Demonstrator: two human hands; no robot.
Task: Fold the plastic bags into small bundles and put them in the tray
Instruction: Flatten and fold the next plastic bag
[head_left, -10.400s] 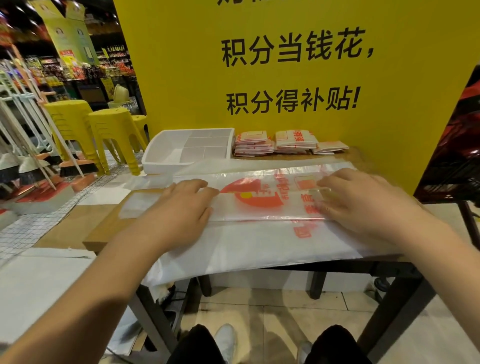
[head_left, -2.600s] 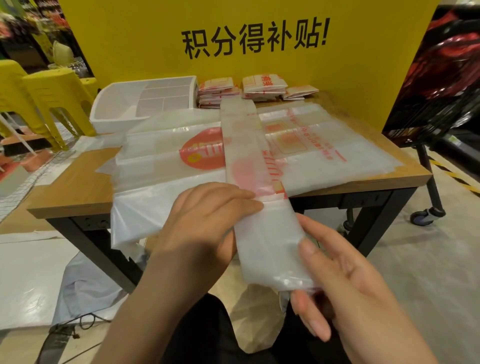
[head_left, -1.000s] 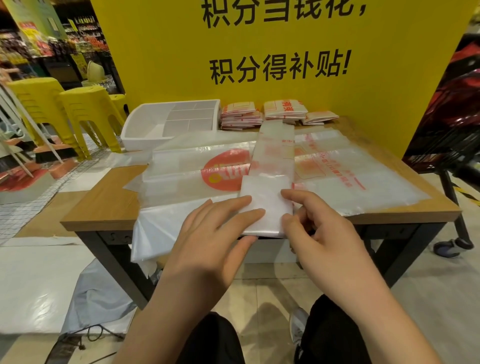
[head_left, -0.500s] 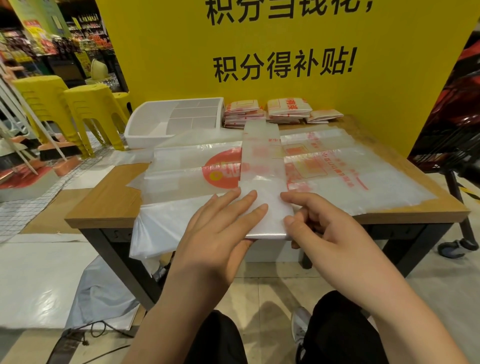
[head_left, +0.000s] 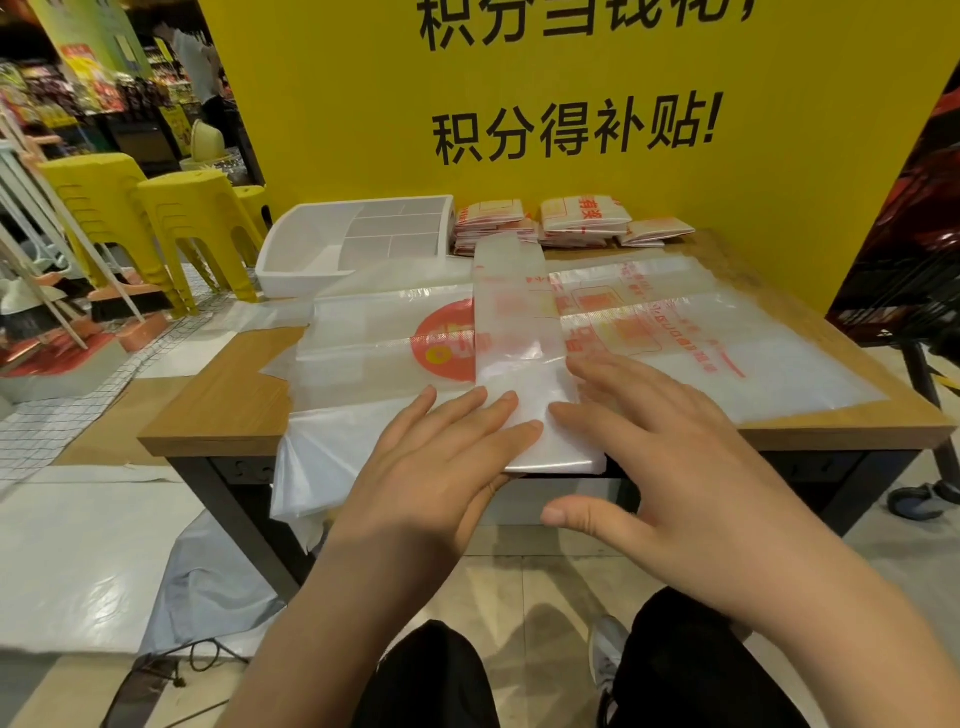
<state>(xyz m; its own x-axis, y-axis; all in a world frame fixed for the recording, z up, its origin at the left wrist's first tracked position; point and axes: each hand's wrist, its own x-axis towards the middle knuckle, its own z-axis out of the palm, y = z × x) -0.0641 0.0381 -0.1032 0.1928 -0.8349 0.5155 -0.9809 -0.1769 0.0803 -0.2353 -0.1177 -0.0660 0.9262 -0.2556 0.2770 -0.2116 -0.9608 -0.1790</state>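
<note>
A translucent plastic bag folded into a long narrow strip (head_left: 514, 332) lies front to back across a stack of flat bags (head_left: 675, 338) with red print on the wooden table (head_left: 228, 400). Its near end is doubled over at the table's front edge. My left hand (head_left: 441, 457) presses flat on that fold from the left. My right hand (head_left: 654, 441) lies flat on it from the right, fingers straight and thumb out below the edge. A white divided tray (head_left: 291, 265) stands at the back left. Several folded bundles (head_left: 582, 218) sit next to it.
A yellow signboard (head_left: 571, 104) rises right behind the table. Yellow stools (head_left: 182, 218) and mops stand to the left. A dark cart (head_left: 914, 249) is at the right. Loose plastic sheets hang off the table's front left and lie on the floor.
The strip's hanging end was folded up onto the table. Both hands, which pinched the fold a moment ago, now lie flat and press it down.
</note>
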